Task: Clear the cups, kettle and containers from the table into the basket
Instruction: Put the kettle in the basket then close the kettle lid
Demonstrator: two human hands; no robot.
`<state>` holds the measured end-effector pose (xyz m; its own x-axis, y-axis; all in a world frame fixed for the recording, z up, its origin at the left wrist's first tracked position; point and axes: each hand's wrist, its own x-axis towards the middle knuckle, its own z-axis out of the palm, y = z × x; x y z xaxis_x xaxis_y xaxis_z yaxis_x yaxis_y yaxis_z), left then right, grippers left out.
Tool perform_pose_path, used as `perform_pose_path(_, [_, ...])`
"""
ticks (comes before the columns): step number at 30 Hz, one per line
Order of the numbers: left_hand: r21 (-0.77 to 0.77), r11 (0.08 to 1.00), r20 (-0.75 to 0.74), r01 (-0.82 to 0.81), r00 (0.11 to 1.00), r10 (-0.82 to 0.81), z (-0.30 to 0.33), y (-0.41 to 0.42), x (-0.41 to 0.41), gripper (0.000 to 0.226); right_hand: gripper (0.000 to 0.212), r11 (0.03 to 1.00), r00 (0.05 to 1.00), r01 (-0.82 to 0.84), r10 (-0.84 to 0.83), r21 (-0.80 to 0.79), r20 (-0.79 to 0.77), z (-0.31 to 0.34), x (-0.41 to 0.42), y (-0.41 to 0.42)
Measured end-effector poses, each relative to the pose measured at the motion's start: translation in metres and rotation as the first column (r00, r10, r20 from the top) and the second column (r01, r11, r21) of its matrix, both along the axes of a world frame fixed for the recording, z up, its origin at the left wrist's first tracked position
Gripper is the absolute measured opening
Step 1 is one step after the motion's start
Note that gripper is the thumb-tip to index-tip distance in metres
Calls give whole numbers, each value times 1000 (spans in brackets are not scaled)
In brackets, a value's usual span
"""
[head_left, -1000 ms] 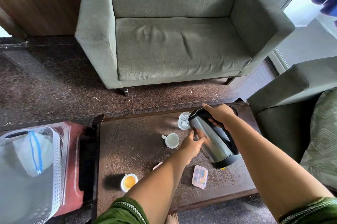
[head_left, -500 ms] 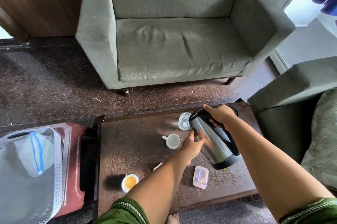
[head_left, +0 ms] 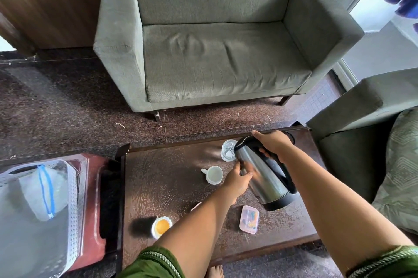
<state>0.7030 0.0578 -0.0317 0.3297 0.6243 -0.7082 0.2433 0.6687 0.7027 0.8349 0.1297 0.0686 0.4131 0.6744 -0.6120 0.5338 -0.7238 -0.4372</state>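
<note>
- A grey-green sofa (head_left: 217, 51) fills the upper middle of the frame, and a second padded seat (head_left: 371, 142) shows at the right edge.
- The dark wooden table (head_left: 167, 178) lies across the lower middle.
- A white perforated basket (head_left: 72, 198) sits at the lower left, on a red tray-like stand (head_left: 95, 187), just beside the table's left end; a clear bag with a blue strip (head_left: 43, 191) lies inside it.
- The steel kettle (head_left: 262, 176) hangs tilted above the table's right half, its spout up and left, its black base low and right.
- The right hand (head_left: 273, 144) has its fingers curled round the kettle's black handle near the lid.
- The left hand (head_left: 237, 179) wraps its fingers against the kettle's steel side.
- A small plastic box (head_left: 248, 219) lies on the table below the kettle.
- A white cup (head_left: 213, 175) stands just left of the left hand.
- A glass (head_left: 228, 153) stands at the kettle's spout.
- A cup of orange liquid (head_left: 161, 226) sits near the left forearm, lower middle.
</note>
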Motion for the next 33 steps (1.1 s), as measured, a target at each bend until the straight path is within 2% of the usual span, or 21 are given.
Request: perform_pose_path(33, [7, 1000, 43, -28, 999, 27, -8, 1, -1, 77, 59, 999, 999, 29, -28, 17, -17, 10, -7, -5])
